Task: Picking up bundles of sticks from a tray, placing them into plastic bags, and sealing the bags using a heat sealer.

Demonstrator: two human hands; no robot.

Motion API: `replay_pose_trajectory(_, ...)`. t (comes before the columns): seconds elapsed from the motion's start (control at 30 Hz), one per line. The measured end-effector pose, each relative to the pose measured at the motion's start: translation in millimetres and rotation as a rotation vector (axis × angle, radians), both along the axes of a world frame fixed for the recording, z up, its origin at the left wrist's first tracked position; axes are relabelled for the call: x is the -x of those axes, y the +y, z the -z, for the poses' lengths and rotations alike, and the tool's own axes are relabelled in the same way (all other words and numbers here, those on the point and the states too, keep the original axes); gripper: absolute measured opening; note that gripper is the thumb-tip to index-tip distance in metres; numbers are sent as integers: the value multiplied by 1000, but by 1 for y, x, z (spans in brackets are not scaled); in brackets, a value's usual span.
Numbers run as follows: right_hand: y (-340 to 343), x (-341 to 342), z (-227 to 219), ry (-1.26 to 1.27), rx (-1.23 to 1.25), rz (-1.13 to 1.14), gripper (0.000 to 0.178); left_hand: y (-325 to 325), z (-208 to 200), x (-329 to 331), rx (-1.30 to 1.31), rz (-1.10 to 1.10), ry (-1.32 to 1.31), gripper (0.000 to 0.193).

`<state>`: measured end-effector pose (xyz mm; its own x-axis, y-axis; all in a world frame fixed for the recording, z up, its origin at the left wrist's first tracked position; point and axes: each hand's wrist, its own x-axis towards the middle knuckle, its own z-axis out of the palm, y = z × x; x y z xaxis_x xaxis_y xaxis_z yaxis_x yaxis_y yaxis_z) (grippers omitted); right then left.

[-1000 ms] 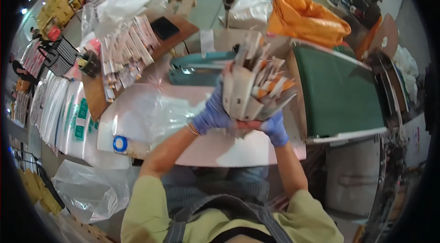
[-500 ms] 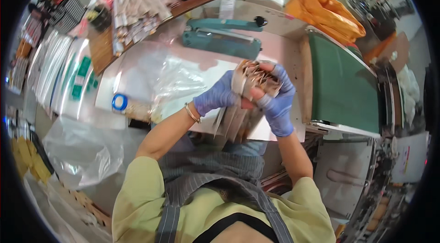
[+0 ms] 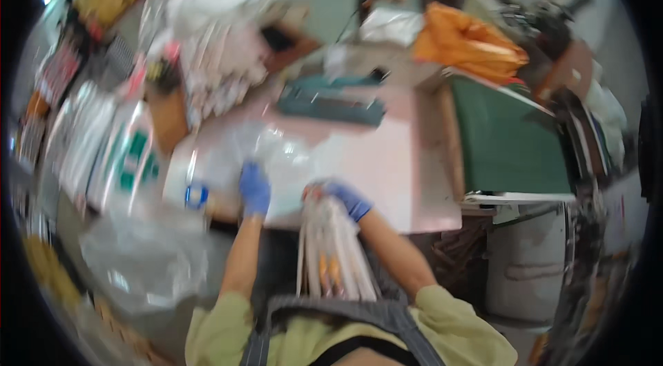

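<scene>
My right hand (image 3: 347,200), in a blue-purple glove, is closed round the upper end of a bundle of long, narrow, pale packets (image 3: 331,248). The bundle hangs over the table's near edge towards my apron, with orange patches showing low on it. My left hand (image 3: 255,190), gloved alike, reaches over the table's left part, at the near side of some clear plastic bags (image 3: 276,145). Its fingers are smeared by motion, and I cannot tell whether they touch the plastic.
A teal bar-shaped device (image 3: 331,103) lies across the table's back. Near the left edge lies a clear container with a blue lid (image 3: 196,195). A green panel (image 3: 507,141) stands at the right, an orange bag (image 3: 469,45) behind. More pale packets (image 3: 224,65) are piled back left.
My hands have come apart. The left has moved left to the plastic bags, while the right has come nearer and leftward with the bundle. The whole view has shifted and blurred.
</scene>
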<state>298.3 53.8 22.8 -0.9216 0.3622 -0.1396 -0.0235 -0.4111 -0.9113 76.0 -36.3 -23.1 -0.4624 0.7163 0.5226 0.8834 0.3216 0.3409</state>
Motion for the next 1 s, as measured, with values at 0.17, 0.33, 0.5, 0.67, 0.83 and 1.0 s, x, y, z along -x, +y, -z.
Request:
replay_pose_trajectory(0.17, -18, 30, 52, 173, 28, 1, 20, -47, -37, -62, 294, 353, 124, 34)
replay_pose_trajectory(0.33, -29, 8, -12, 44, -7, 193, 25, -71, -49, -89, 13, 483, -105, 40)
replay_pose_trajectory(0.5, -27, -29, 66, 304, -188, 582, 34, -40, -35, -127, 273, 457, 51, 37)
replay_pose_trajectory(0.67, -82, -119, 100, -27, -485, 711, 41, -90, -49, -151, 329, 1124, 139, 54)
replay_pose_trajectory(0.83, -98, -189, -79, -128, -610, 589, 30, -26, -161, -143, 702, 1001, 391, 41)
replay_pose_trajectory(1.0, 32, -140, -107, -320, -1749, 108, 13, 68, -62, 1, 401, 803, 63, 26)
